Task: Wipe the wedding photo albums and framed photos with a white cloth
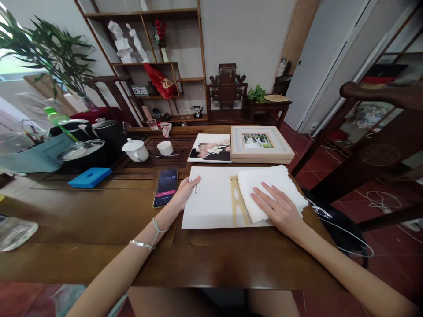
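Head view: at the near side of a polished brown wooden table [211,257], gripping the left edge of a smooth, flat white panel [211,202] with the left hand [185,193], thumb on top, fingers hidden; pressing the right hand [280,207], open and palm down, on a fluffy, ragged-edged white cloth [248,182] over the panel's right part. Just left of the cloth, a tan shape [235,200] with rounded openings; near the thumb, lettering too small to read. To the left, a phone [166,187] with a partly blurred screen, then a blue block [90,177]. Farther off, a photo print [209,152], partly pixelated, beside a pale, boxy frame [282,147] around a small photograph [257,140]. At far left, a slatted dark tray [183,140] bearing a lidded white teacup [135,151], contents hidden, and a small white bowl [165,148]; nearby, a teal box [49,154] of items hard to make out. Beyond, on wooden shelves [145,64], red flowers [160,33] in a white vase [164,55].
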Demonstrator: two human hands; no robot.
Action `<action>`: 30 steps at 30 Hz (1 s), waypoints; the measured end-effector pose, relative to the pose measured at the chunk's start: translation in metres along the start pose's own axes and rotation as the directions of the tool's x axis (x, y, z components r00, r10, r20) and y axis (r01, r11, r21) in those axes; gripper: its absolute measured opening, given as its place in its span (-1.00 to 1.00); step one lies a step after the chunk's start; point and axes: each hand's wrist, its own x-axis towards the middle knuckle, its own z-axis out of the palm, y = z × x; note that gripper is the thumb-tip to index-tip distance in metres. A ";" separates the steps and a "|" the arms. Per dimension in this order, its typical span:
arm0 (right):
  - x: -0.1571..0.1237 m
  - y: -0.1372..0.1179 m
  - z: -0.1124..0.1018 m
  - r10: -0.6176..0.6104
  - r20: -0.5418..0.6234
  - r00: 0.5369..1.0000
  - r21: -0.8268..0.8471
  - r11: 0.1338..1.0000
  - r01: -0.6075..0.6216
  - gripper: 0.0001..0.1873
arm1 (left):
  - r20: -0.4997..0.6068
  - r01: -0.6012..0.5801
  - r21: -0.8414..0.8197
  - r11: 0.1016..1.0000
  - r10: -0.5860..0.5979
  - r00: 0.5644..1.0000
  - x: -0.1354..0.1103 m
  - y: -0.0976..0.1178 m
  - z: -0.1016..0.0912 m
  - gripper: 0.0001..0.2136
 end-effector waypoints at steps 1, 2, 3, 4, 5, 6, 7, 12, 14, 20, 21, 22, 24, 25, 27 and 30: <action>0.000 0.000 0.000 0.005 0.003 1.000 0.008 1.000 -0.005 -0.51 | -0.002 0.004 0.001 1.000 -0.004 1.000 0.000 0.000 0.001 -0.85; 0.000 -0.001 0.000 0.015 0.010 1.000 0.015 1.000 -0.016 -0.50 | -0.005 0.010 0.004 1.000 -0.010 1.000 0.000 0.000 0.001 -0.84; -0.001 -0.002 0.001 0.029 0.016 0.999 0.020 0.999 -0.029 -0.48 | -0.009 0.016 0.008 1.000 -0.016 1.000 0.001 0.000 0.001 -0.83; -0.001 -0.002 0.001 0.042 0.025 0.999 0.024 0.999 -0.042 -0.47 | -0.012 0.023 0.015 1.000 -0.022 1.000 0.001 0.000 0.001 -0.82; -0.001 -0.003 0.002 0.053 0.034 0.998 0.026 0.998 -0.054 -0.45 | -0.015 0.028 0.025 0.999 -0.027 1.000 0.002 0.000 0.001 -0.82; -0.001 -0.004 0.002 0.063 0.044 0.997 0.028 0.998 -0.065 -0.43 | -0.017 0.032 0.036 0.999 -0.031 0.999 0.002 0.000 0.001 -0.82; -0.002 -0.004 0.003 0.070 0.052 0.996 0.033 0.997 -0.072 -0.42 | -0.018 0.034 0.048 0.998 -0.033 0.999 0.003 0.000 0.000 -0.82; -0.004 -0.002 0.004 0.085 0.065 0.994 0.076 0.993 -0.089 -0.35 | -0.035 0.024 0.092 0.996 -0.021 0.999 0.006 -0.002 -0.003 -0.77; -0.005 0.000 0.004 0.081 0.071 0.994 0.082 0.993 -0.087 -0.35 | -0.042 0.011 0.117 0.993 -0.006 0.999 0.005 -0.001 -0.006 -0.64; -0.006 0.001 0.004 0.080 0.088 0.993 0.090 0.992 -0.088 -0.33 | 0.045 -0.127 0.324 0.938 0.119 0.992 -0.003 0.004 -0.015 -0.41; -0.006 0.000 0.004 0.078 0.091 0.993 0.088 0.992 -0.086 -0.32 | 0.068 -0.157 0.364 0.918 0.142 0.988 -0.005 0.004 -0.016 -0.42; -0.006 0.000 0.004 0.078 0.090 0.993 0.085 0.993 -0.085 -0.32 | 0.091 -0.188 0.407 0.894 0.165 0.982 -0.006 0.004 -0.016 -0.45; -0.005 0.000 0.004 0.077 0.086 0.993 0.079 0.993 -0.084 -0.31 | 0.110 -0.243 0.468 0.850 0.217 0.970 -0.010 0.002 -0.015 -0.50; -0.005 0.000 0.005 0.075 0.084 0.994 0.076 0.994 -0.082 -0.31 | 0.096 -0.264 0.480 0.836 0.249 0.964 -0.013 0.001 -0.014 -0.53; -0.006 0.001 0.005 0.066 0.082 0.994 0.070 0.995 -0.071 -0.29 | 0.027 -0.300 0.473 0.828 0.327 0.945 -0.018 -0.001 -0.011 -0.54; -0.007 0.001 0.006 0.051 0.078 0.996 0.057 0.997 -0.056 -0.26 | -0.011 -0.345 0.595 0.726 0.437 0.900 -0.025 -0.006 -0.008 -0.48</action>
